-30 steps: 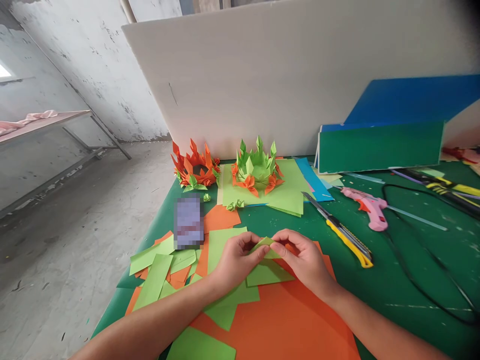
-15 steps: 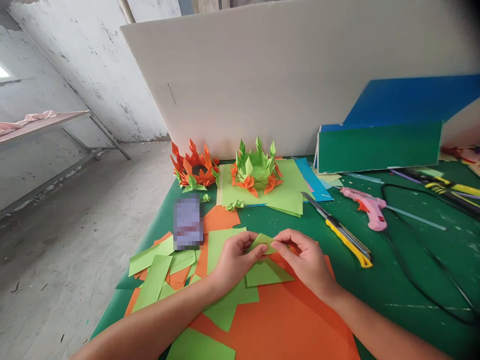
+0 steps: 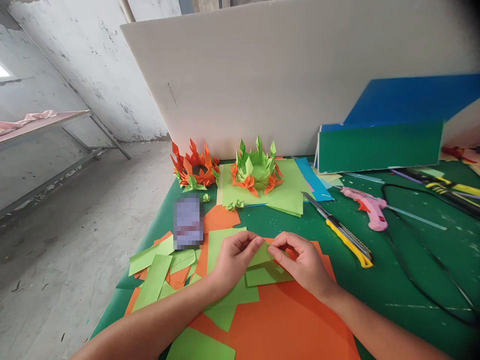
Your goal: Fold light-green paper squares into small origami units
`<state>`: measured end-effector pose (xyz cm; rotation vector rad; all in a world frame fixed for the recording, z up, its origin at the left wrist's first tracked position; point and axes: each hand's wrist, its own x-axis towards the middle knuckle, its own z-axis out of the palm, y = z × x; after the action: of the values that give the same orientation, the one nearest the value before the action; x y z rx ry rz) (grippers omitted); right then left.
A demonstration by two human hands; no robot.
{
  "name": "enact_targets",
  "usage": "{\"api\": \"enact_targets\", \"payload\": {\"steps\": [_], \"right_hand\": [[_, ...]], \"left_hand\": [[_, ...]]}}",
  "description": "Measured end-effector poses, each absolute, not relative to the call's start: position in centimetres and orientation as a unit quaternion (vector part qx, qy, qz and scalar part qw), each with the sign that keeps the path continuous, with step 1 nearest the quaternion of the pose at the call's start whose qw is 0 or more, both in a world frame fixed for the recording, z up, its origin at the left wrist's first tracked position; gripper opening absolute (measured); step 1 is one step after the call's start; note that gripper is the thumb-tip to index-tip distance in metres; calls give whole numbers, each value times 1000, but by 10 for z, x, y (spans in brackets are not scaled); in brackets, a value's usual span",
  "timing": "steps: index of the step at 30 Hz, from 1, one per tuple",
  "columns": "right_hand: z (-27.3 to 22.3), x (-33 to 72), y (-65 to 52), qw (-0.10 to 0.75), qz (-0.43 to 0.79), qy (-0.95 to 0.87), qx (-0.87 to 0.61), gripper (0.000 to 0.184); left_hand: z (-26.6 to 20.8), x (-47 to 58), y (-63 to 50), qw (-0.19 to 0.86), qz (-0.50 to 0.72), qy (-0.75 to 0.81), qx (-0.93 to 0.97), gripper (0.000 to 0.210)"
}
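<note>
1 green paper piece (image 3: 262, 256), pinched
My left hand (image 3: 233, 257) and right hand (image 3: 303, 261) close thumb-to-finger on it; it spreads between my fingertips (image 3: 257, 242).

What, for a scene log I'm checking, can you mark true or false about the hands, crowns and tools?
1. The left hand and right hand both hold green paper. True.
2. The glue gun is yellow. False: the glue gun is pink.
3. The knife lies left of the glue gun in view. True.
4. The orange crown is right of the green one. False: the orange crown is left of the green crown.
</note>
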<state>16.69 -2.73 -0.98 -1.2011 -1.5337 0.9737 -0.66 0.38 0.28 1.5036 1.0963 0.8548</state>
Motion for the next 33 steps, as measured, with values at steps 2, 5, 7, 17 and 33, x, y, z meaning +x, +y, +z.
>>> {"api": "enact_targets", "payload": {"steps": [2, 5, 7, 17, 33], "right_hand": [[-10, 167, -27, 458, 425, -607, -491, 24], [-10, 167, -27, 461, 480, -564, -489, 29], [-9, 167, -27, 462, 511, -540, -484, 32], [-11, 173, -22, 472, 509, -507, -512, 25], [-8, 172, -24, 486, 548, -503, -459, 28]], "left_hand": [[1, -7, 5, 508, 365, 459, 631, 34], [-3, -7, 8, 522, 386, 462, 604, 30], [-4, -6, 9, 561, 391, 457, 569, 27], [2, -7, 13, 642, 352, 430, 528, 31], [15, -9, 16, 768, 314, 416, 371, 36]]}}
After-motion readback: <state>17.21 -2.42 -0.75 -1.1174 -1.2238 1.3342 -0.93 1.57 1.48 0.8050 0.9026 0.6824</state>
